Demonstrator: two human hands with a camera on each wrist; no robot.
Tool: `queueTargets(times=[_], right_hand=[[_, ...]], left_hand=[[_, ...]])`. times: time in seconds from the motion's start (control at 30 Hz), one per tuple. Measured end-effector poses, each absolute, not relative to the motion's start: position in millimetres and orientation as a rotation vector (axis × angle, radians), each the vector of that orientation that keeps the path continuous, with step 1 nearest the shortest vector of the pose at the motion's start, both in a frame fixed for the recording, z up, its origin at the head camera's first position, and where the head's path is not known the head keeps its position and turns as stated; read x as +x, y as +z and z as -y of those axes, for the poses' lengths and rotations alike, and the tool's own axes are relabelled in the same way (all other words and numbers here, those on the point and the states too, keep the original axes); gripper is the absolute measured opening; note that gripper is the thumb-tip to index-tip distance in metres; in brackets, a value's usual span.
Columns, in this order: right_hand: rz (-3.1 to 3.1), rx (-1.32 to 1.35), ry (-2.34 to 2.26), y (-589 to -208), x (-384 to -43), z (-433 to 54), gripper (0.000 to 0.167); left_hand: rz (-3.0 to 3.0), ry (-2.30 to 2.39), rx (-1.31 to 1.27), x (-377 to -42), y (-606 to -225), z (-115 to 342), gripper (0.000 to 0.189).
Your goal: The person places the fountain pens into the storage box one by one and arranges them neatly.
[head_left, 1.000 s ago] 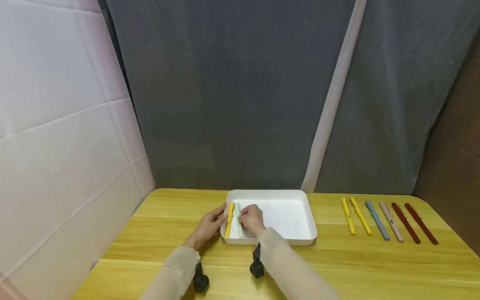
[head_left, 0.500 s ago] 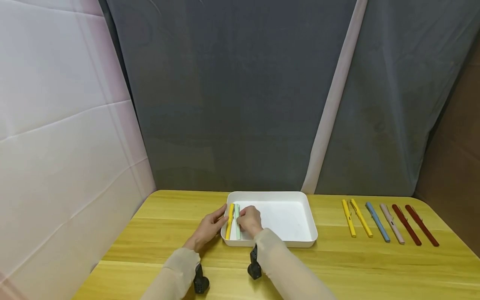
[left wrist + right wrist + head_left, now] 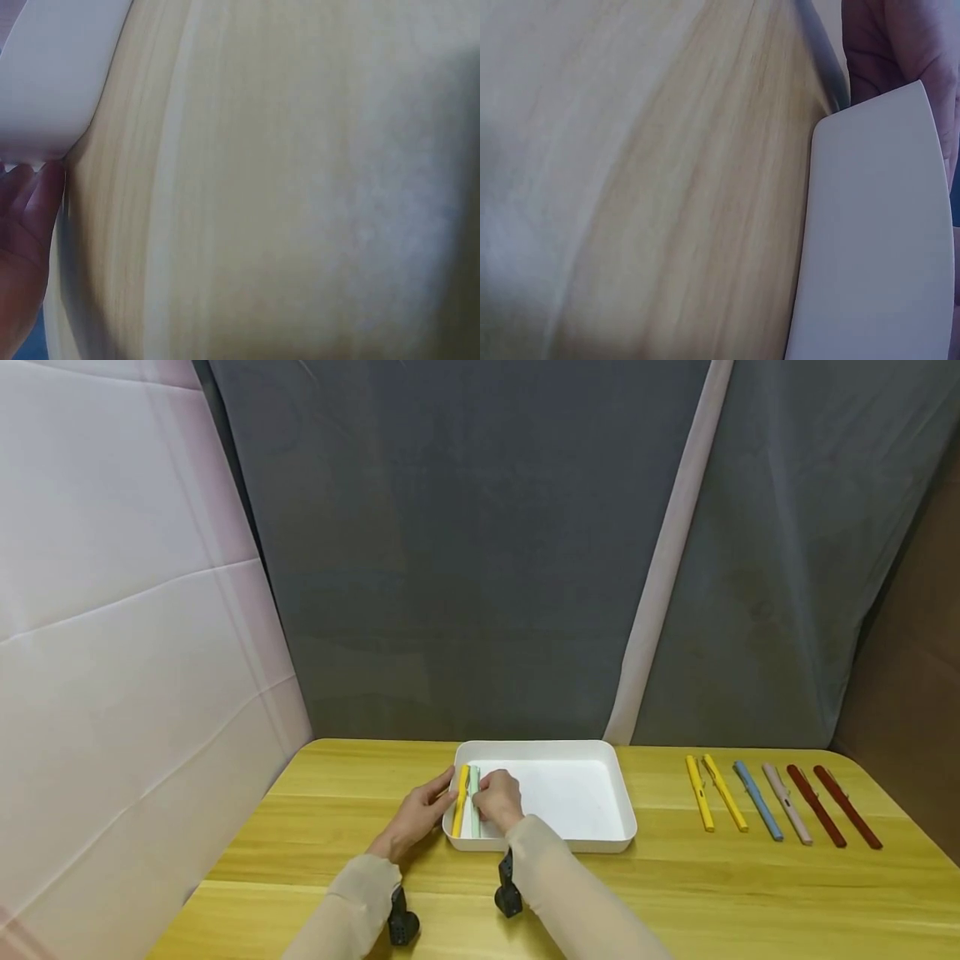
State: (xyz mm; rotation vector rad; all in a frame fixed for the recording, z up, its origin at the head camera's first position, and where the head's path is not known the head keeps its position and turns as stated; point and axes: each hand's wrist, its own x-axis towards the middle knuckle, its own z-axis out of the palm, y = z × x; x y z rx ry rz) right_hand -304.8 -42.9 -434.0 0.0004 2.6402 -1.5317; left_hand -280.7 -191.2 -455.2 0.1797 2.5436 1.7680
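A shallow white tray (image 3: 570, 793) stands on the table. Along its left end lie a yellow pen (image 3: 461, 802) and, just right of it, a pale green pen (image 3: 475, 818). My left hand (image 3: 415, 817) holds the tray's left wall, fingers along the outside and thumb over the rim beside the yellow pen. In the left wrist view, fingers (image 3: 46, 191) meet the tray's outer wall. My right hand (image 3: 501, 798) reaches inside the tray, its curled fingers pinching the pale green pen; its fingertips partly cover that pen.
On the wooden table (image 3: 675, 893), right of the tray, several capped pens lie in a slanted row: two yellow pens (image 3: 723, 793), a blue pen (image 3: 757, 800), a greyish-pink pen (image 3: 787, 804) and two dark red pens (image 3: 847, 807). A grey curtain (image 3: 465, 552) hangs behind the table.
My right hand has shifted slightly left with the pale green pen, bringing it closer alongside the yellow one. My left hand stays at the tray's left side.
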Motion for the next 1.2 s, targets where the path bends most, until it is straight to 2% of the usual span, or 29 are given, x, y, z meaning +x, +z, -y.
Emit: queueTargets(times=[0.37,1.2], right_hand=[[-2.692,-0.036,-1.502,-436.1,-303.6,46.5,0.014],[-2.642,-0.011,-1.523,-439.7,-305.6,46.0,0.025]], left_hand=[[-2.536,1.797,0.212,-281.5,-456.2,191.9,0.051],[-2.548,1.787,0.223,-281.3,-456.7,191.1,0.052]])
